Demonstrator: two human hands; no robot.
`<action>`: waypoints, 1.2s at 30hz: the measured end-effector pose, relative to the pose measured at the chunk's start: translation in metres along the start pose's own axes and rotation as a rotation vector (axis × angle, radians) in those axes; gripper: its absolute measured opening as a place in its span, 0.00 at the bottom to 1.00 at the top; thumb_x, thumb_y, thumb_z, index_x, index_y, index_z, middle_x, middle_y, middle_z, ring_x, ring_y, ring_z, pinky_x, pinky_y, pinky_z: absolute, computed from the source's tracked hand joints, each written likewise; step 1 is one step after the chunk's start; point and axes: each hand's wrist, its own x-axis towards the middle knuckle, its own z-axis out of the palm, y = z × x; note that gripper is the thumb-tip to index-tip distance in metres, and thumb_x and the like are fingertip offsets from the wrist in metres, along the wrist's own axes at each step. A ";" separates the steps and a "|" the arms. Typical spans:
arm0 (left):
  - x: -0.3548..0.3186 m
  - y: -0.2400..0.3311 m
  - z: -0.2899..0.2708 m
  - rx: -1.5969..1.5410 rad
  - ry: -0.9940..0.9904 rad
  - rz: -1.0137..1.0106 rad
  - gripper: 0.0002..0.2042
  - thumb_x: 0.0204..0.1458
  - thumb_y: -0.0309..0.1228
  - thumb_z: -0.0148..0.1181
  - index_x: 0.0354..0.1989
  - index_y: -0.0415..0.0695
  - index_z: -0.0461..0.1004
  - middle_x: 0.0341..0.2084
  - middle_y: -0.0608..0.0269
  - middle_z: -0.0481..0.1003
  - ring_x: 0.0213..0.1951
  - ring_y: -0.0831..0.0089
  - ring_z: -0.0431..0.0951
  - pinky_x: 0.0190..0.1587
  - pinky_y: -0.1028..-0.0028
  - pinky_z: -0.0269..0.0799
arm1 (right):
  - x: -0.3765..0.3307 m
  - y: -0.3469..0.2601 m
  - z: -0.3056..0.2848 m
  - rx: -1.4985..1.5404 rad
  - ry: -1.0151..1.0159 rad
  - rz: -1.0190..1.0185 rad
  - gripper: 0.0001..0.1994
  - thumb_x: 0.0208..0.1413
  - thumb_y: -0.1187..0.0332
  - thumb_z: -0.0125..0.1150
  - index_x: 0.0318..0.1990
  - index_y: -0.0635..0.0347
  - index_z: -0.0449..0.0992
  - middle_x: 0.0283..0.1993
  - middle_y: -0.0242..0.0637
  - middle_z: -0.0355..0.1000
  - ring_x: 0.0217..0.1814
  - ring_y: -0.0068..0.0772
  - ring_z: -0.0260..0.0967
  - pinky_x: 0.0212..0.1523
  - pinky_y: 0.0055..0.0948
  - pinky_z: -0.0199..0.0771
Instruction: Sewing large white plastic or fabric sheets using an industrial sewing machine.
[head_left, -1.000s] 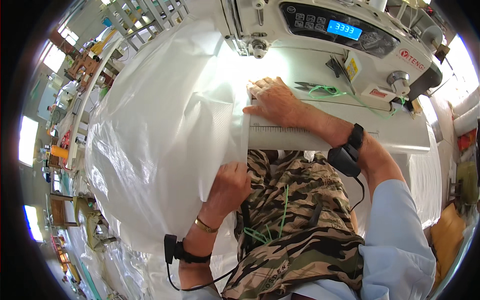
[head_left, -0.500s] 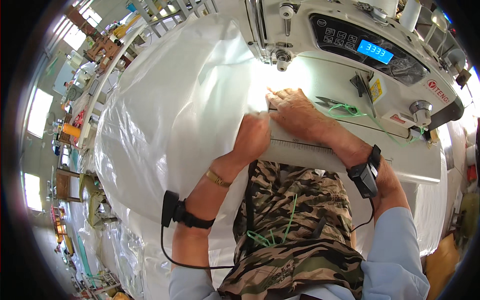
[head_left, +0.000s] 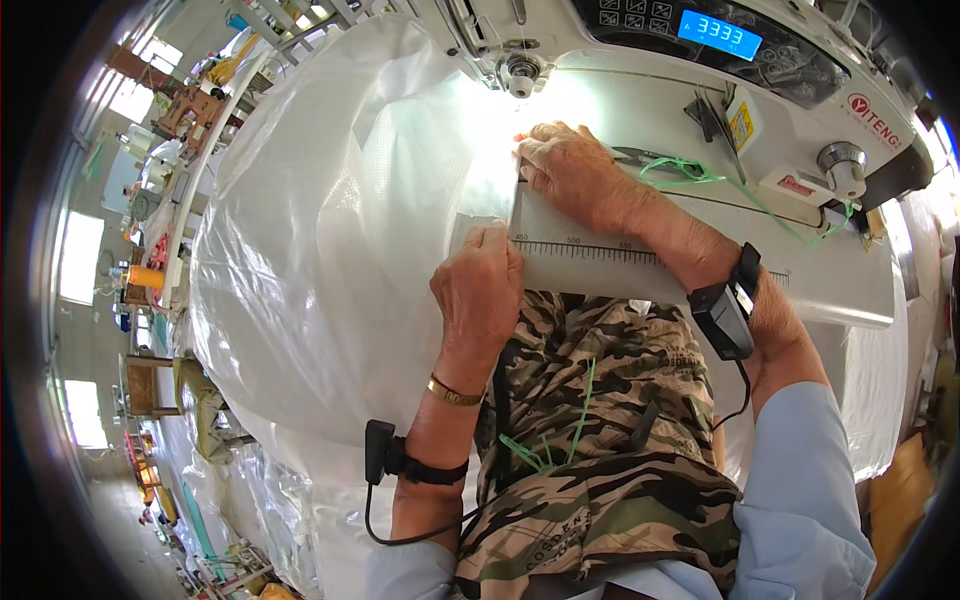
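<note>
the white sheet (head_left: 290, 230), the biggest thing here, swells out like a sack at the person's left; if it is truly a bag, and if something is inside, i cannot tell. its straight right edge runs over the table (head_left: 840, 292), which bears a printed scale, up to below the head of the sewing machine (head_left: 720, 45), where a strong light makes the details unclear. the left hand (head_left: 478, 290) is closed, its fingers bent over this edge and gripping it. the right hand (head_left: 575, 175) lies palm down, its fingers close together and curved, with the fingertips on the edge just in front of the machine head; whether it pinches the material, i cannot tell. the left forearm rises almost upright from the lower border, while the right one slants inward from the right, elbow bent. beside the right hand lie dark snips (head_left: 645, 157) and a tangled green thread (head_left: 685, 172).
</note>
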 end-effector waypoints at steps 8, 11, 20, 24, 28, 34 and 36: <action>0.029 -0.013 0.015 -0.024 -0.052 0.167 0.06 0.59 0.25 0.50 0.35 0.35 0.72 0.33 0.45 0.74 0.37 0.46 0.75 0.39 0.54 0.71 | 0.002 0.004 0.002 -0.051 -0.016 0.079 0.18 0.65 0.63 0.48 0.54 0.61 0.77 0.59 0.40 0.73 0.62 0.42 0.66 0.65 0.49 0.58; 0.052 -0.016 0.021 0.003 -0.069 0.191 0.06 0.58 0.24 0.50 0.33 0.33 0.71 0.32 0.44 0.73 0.39 0.46 0.75 0.41 0.54 0.71 | 0.006 0.008 0.004 -0.014 -0.030 0.088 0.17 0.66 0.63 0.48 0.53 0.61 0.78 0.59 0.40 0.74 0.63 0.41 0.66 0.65 0.47 0.57; 0.048 -0.011 0.018 0.074 -0.048 0.140 0.07 0.54 0.26 0.53 0.30 0.35 0.73 0.29 0.46 0.74 0.35 0.48 0.76 0.40 0.56 0.72 | 0.007 0.016 0.012 0.277 0.141 0.088 0.14 0.62 0.63 0.51 0.39 0.61 0.82 0.40 0.47 0.79 0.48 0.48 0.74 0.59 0.54 0.63; 0.048 -0.013 0.018 0.074 -0.058 0.174 0.06 0.53 0.26 0.54 0.30 0.35 0.74 0.28 0.47 0.75 0.34 0.48 0.76 0.39 0.56 0.71 | 0.007 0.015 0.007 0.336 0.056 0.104 0.13 0.59 0.63 0.54 0.37 0.61 0.82 0.38 0.47 0.79 0.47 0.48 0.75 0.59 0.53 0.64; 0.054 -0.017 0.017 0.017 -0.062 0.209 0.05 0.52 0.24 0.55 0.31 0.35 0.75 0.29 0.46 0.75 0.34 0.48 0.76 0.38 0.56 0.71 | 0.003 0.005 0.005 0.122 0.049 0.028 0.12 0.58 0.64 0.54 0.38 0.62 0.81 0.40 0.46 0.79 0.49 0.46 0.74 0.60 0.50 0.66; 0.064 -0.018 0.017 -0.024 -0.033 0.220 0.04 0.54 0.23 0.56 0.32 0.34 0.75 0.29 0.45 0.76 0.34 0.46 0.76 0.39 0.56 0.70 | 0.000 -0.012 0.019 -0.119 0.110 -0.045 0.11 0.54 0.66 0.55 0.40 0.61 0.78 0.45 0.43 0.76 0.54 0.44 0.72 0.58 0.51 0.69; 0.069 -0.018 0.017 -0.032 -0.030 0.192 0.05 0.55 0.23 0.56 0.33 0.33 0.76 0.29 0.44 0.76 0.34 0.46 0.76 0.39 0.55 0.70 | 0.001 -0.012 0.023 -0.022 0.220 -0.060 0.10 0.52 0.67 0.56 0.39 0.60 0.78 0.44 0.42 0.76 0.53 0.43 0.73 0.57 0.51 0.68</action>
